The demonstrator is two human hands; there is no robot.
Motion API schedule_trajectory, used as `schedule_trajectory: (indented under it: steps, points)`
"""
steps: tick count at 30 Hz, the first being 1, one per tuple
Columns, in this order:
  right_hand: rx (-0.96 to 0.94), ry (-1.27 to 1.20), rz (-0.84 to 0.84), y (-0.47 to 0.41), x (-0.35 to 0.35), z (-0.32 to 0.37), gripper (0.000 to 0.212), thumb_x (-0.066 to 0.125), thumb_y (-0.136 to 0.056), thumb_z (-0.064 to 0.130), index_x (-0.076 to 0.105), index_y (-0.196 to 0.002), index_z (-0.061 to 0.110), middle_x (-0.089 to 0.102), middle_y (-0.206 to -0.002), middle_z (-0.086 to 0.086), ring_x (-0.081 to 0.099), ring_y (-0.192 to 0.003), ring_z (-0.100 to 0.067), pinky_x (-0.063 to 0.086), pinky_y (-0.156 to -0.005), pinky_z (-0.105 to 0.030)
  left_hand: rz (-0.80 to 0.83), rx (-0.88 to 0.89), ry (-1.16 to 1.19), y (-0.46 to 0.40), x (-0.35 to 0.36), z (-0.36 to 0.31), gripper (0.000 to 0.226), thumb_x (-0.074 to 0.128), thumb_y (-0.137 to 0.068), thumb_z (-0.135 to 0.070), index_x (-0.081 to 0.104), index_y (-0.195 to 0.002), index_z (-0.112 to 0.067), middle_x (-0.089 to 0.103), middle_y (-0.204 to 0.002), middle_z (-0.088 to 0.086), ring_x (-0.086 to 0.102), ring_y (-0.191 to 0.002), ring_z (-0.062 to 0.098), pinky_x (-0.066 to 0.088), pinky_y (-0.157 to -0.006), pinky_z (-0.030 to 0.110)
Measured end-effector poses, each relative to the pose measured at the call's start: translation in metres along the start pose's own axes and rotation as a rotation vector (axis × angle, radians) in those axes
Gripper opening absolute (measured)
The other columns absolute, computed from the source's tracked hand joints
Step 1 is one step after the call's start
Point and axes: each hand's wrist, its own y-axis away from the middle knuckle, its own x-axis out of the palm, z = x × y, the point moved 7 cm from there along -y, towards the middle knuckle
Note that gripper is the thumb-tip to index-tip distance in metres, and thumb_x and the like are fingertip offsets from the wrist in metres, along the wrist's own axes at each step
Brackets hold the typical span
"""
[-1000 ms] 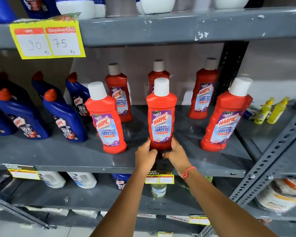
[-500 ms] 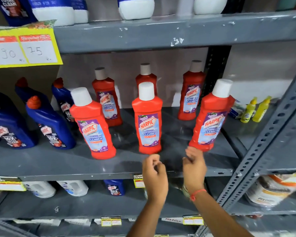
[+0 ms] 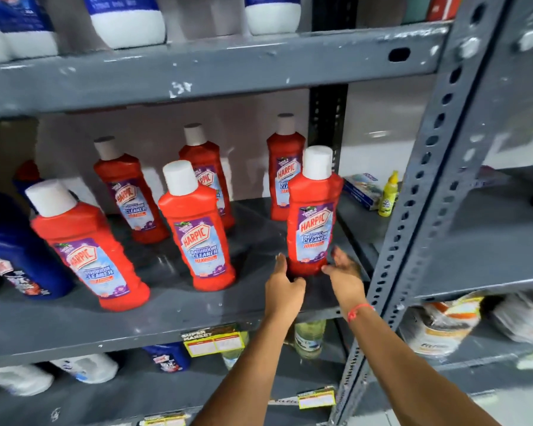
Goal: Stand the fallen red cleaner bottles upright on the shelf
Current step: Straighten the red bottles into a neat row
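Note:
Several red Harpic cleaner bottles with white caps stand upright on the grey shelf (image 3: pixel 173 315). The front right bottle (image 3: pixel 313 219) has both my hands at its base: my left hand (image 3: pixel 282 284) presses its lower left side and my right hand (image 3: pixel 345 272) cups its lower right side. The front middle bottle (image 3: pixel 197 238) and front left bottle (image 3: pixel 83 250) stand free. Three more red bottles stand behind, at back left (image 3: pixel 130 192), back middle (image 3: pixel 208 176) and back right (image 3: pixel 285 167).
Blue bottles (image 3: pixel 16 250) stand at the shelf's left end. A grey perforated upright post (image 3: pixel 413 216) rises right beside my right hand. A small yellow bottle (image 3: pixel 388 195) and a box (image 3: pixel 362 189) sit beyond it. White-based bottles fill the shelf above; price tags hang on the shelf edge.
My hands left the front middle bottle, moved right and closed around the base of the front right bottle. The view has swung to the right.

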Motion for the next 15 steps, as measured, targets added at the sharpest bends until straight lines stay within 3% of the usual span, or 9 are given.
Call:
schedule_trajectory:
  steps: [3,5,9,15]
  points:
    - [-0.052,0.008,0.084,0.002,0.010,0.000,0.065,0.039,-0.072,-0.024,0.061,-0.098,0.033,0.062,-0.106,0.012,0.061,-0.095,-0.009,0.048,-0.082,-0.016,-0.003,0.029,-0.010,-0.002,0.005,-0.004,0.063,0.050,-0.075,-0.006,0.037,-0.134,-0.025,0.065,-0.117,0.012,0.060,-0.100,0.029,0.044,-0.076,0.025]
    - [-0.062,-0.010,0.108,0.002,0.012,-0.004,0.069,0.038,-0.066,-0.023,0.062,-0.085,0.038,0.068,-0.092,0.013,0.062,-0.089,-0.009,0.048,-0.087,-0.026,-0.010,0.023,-0.001,-0.003,0.007,-0.003,0.061,0.050,-0.074,-0.005,0.042,-0.132,-0.025,0.067,-0.112,0.012,0.061,-0.096,0.031,0.047,-0.077,0.031]
    - [-0.054,-0.017,0.158,0.008,0.017,0.000,0.072,0.038,-0.062,-0.022,0.061,-0.092,0.039,0.066,-0.101,0.006,0.060,-0.102,-0.017,0.046,-0.097,-0.034,-0.025,0.020,0.023,-0.007,0.004,0.000,0.061,0.048,-0.072,-0.003,0.044,-0.128,-0.026,0.070,-0.102,0.013,0.063,-0.088,0.033,0.047,-0.070,0.029]
    - [-0.059,-0.039,0.203,0.014,0.023,0.003,0.077,0.036,-0.062,-0.022,0.056,-0.121,0.022,0.065,-0.115,-0.003,0.059,-0.110,-0.020,0.044,-0.105,-0.038,-0.060,0.005,0.076,-0.007,0.004,0.003,0.063,0.047,-0.071,0.000,0.044,-0.128,-0.025,0.067,-0.111,0.008,0.062,-0.096,0.029,0.047,-0.076,0.026]
